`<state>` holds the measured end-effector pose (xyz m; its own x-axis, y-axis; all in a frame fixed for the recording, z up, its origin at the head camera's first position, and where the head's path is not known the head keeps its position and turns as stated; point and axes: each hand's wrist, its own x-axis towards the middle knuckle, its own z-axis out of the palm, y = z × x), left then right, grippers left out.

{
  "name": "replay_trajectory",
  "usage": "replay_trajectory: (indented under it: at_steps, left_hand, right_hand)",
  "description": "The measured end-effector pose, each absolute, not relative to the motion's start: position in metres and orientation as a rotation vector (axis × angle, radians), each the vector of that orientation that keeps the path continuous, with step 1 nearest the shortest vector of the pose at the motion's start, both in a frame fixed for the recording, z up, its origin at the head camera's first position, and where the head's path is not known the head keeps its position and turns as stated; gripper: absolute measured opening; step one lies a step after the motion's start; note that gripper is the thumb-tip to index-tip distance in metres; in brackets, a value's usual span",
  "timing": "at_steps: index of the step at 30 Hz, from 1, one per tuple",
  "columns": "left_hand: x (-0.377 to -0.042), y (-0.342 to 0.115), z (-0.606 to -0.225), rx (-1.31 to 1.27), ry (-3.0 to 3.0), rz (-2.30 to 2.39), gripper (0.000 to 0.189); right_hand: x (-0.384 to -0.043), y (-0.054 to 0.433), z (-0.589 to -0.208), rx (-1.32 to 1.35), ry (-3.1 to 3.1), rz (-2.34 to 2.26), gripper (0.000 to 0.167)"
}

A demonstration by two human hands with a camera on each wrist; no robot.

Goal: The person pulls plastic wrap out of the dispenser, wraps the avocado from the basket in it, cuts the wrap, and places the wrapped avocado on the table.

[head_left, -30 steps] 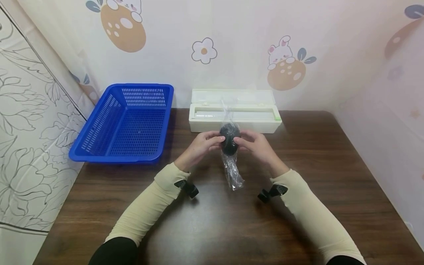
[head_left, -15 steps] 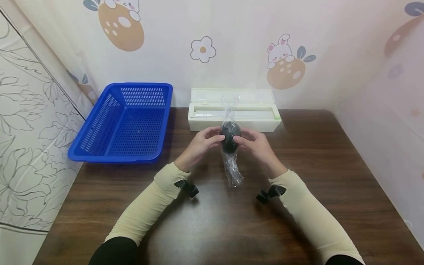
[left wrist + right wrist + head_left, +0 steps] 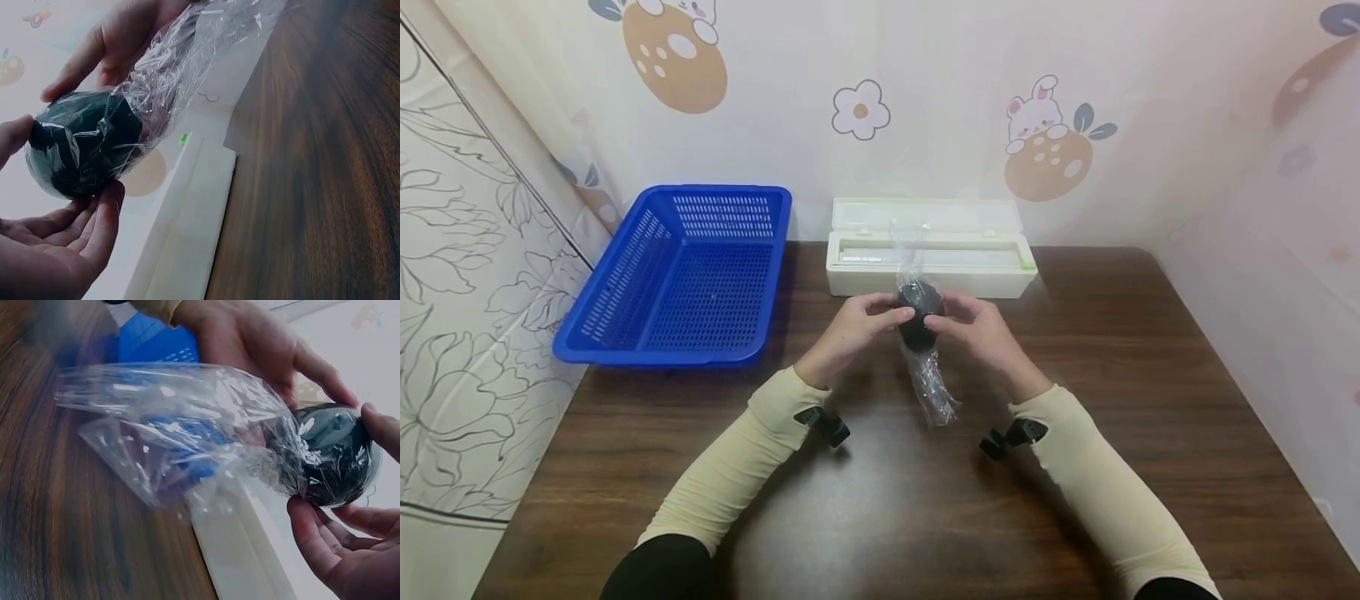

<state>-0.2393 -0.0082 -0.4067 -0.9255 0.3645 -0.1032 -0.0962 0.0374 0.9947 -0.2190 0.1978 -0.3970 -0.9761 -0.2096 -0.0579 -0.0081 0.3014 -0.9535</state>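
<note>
A dark green, avocado-like fruit wrapped in clear cling film is held off the table between both hands. My left hand grips its left side with thumb and fingers, while my right hand pinches the right side. Loose film hangs from the lower end as a crumpled tail, and more stands up from the top. In the left wrist view the film lies tight and shiny over the fruit. From the right wrist, the tail of film spreads wide, partly covering the left palm.
Behind the hands stands a long cream box with its lid raised, a cling film dispenser by its look. A blue plastic basket sits at the left back of the brown wooden table. Patterned cloth hangs behind and at both sides.
The wrapped fruit has tilted slightly: its upper film leans further left and the lower tail swings right. Both thumbs have shifted a little on it; the arms are nearly still.
</note>
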Motion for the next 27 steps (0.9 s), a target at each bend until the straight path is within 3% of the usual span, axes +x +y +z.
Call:
replay_trajectory:
  at_steps: [16, 27]
  left_hand:
    - [-0.2411, -0.0076, -0.4091, 0.18, 1.825, 2.01, 0.049]
    - [-0.2379, -0.0055, -0.409, 0.247, 1.795, 2.03, 0.045]
  right_hand:
    - [-0.2202, 0.1983, -0.3961, -0.199, 2.257, -1.728, 0.057]
    - [-0.2199, 0.1972, -0.3959, -0.147, 2.178, -1.763, 0.057]
